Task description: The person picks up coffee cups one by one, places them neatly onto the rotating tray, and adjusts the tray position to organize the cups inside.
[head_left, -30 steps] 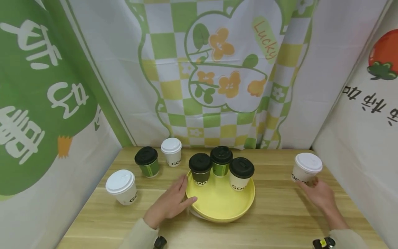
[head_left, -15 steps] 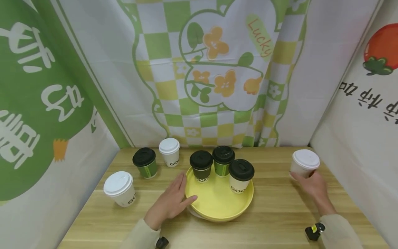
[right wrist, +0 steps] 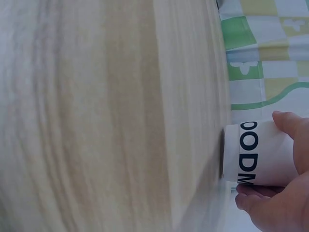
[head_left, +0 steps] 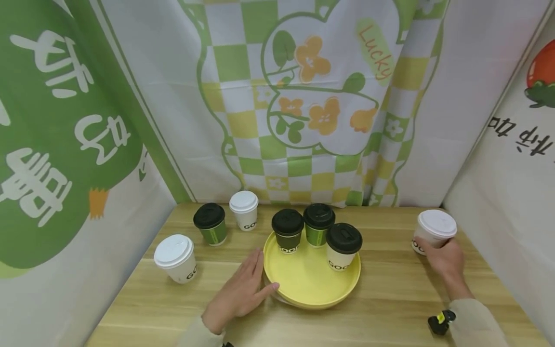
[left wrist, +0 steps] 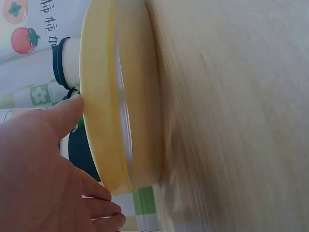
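At the table's right, my right hand (head_left: pixel 446 260) holds a white paper cup (head_left: pixel 425 237) with a white lid, thumb on one side and fingers on the other. The right wrist view shows this white cup (right wrist: pixel 258 152) upright, its base at the tabletop. My left hand (head_left: pixel 238 289) rests with straight fingers against the left rim of a round yellow tray (head_left: pixel 305 289). Towards the tray's back stand three black-lidded cups: a dark cup (head_left: pixel 288 238), a green cup (head_left: pixel 317 236) and a white cup (head_left: pixel 340 258). The left wrist view shows thumb and fingertips touching the tray rim (left wrist: pixel 99 96).
Left of the tray stand a large white-lidded cup (head_left: pixel 179 270), a green black-lidded cup (head_left: pixel 213 233) and a small white-lidded cup (head_left: pixel 246 219). A patterned curtain (head_left: pixel 312 178) hangs behind the wooden table (head_left: pixel 386 299). Printed cloth walls flank both sides.
My right hand has moved from touching the white cup to gripping it, thumb now across its front. The tray's cups have turned slightly clockwise. My left hand stays at the rim.
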Action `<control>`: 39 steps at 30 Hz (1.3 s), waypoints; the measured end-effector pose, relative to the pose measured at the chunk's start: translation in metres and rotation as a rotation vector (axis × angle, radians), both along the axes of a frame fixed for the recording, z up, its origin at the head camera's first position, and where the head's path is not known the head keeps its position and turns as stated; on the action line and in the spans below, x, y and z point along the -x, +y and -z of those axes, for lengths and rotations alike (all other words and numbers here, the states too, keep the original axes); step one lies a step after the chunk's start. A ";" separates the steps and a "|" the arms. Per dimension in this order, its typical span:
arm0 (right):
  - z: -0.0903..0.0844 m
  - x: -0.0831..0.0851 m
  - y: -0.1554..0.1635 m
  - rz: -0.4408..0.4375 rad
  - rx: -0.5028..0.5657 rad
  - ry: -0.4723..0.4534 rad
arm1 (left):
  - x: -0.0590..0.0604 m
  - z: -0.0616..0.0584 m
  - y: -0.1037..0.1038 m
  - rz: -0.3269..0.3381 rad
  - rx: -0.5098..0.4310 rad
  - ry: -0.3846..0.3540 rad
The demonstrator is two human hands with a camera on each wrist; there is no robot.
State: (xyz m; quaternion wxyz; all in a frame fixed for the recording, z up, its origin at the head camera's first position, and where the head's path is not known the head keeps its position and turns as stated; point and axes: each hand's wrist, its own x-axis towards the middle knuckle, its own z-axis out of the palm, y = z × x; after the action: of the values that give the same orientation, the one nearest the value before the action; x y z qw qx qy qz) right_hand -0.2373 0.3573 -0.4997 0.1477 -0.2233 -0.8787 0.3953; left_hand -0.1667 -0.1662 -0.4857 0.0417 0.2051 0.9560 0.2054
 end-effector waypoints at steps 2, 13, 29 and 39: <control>-0.001 -0.002 0.000 -0.014 -0.010 -0.003 | 0.001 0.001 0.000 -0.003 0.003 -0.006; -0.043 -0.018 -0.020 -0.236 -0.131 0.090 | 0.004 -0.001 -0.002 -0.003 -0.002 -0.002; -0.136 -0.049 -0.086 -0.545 -0.106 0.257 | 0.004 0.002 -0.001 0.001 0.000 -0.016; -0.166 -0.062 -0.142 -0.695 0.001 0.196 | 0.003 0.001 -0.001 0.004 -0.004 -0.013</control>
State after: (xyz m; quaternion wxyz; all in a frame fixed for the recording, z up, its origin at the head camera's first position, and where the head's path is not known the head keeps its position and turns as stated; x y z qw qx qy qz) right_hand -0.1749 0.2152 -0.3333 0.0880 0.1275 -0.8837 0.4416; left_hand -0.1695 -0.1670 -0.4862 0.0481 0.2058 0.9549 0.2088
